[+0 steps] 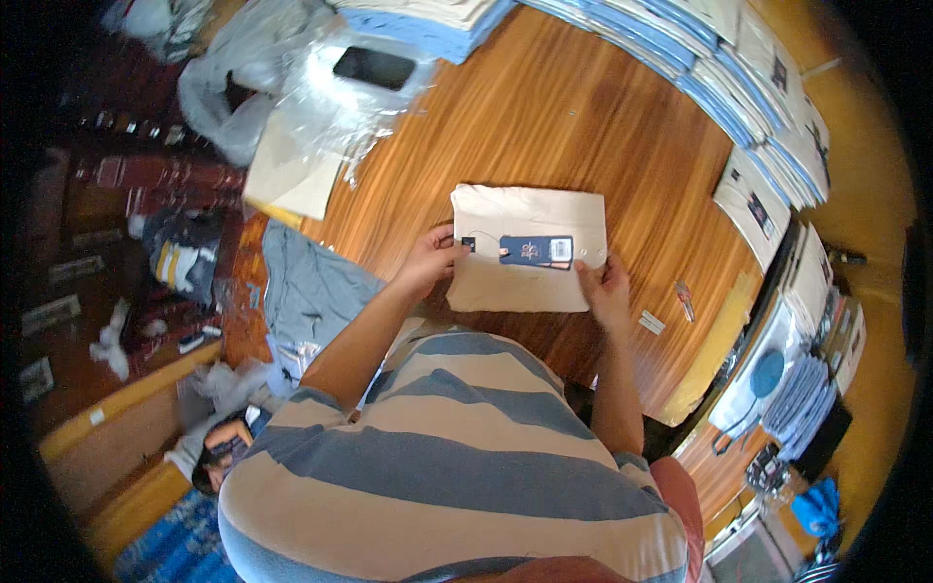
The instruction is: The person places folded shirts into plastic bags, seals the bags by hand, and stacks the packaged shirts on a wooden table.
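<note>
A cream folded garment (520, 291) lies flat on the wooden table in front of me. A dark blue hang tag (525, 251) with a white barcode sticker rests across its middle, tied by a thin string toward a small dark label (468, 244). My left hand (428, 262) is closed on the garment's left edge, fingertips by the small label. At the right edge, my right hand (606, 293) grips the garment with the thumb on top near the tag's end; some of its fingers are hidden.
Stacks of folded cream and blue garments (680, 68) line the far and right table edges. Clear plastic bags (330, 97) with a dark phone (374, 68) lie at far left. A grey cloth (311, 282) hangs left. A small red tool (685, 301) and white strips (651, 322) lie right.
</note>
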